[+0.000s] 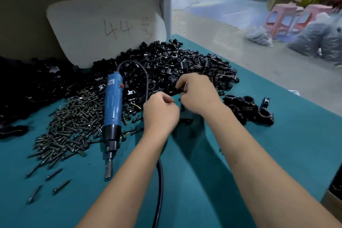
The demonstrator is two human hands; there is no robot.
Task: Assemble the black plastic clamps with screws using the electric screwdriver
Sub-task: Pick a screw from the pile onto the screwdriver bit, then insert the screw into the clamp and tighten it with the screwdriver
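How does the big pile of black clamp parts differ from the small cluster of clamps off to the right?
The big pile is a loose heap of many parts lying against the white board; the small cluster holds only a few pieces, set apart on the teal table. The right hand grips a black piece at the pile's edge; nothing touches the cluster. Both are black plastic.

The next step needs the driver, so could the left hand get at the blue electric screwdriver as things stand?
Probably yes. The blue electric screwdriver lies uncovered on the screws, just left of the left hand, with nothing between them. That hand's fingers look curled, though, perhaps round a small part.
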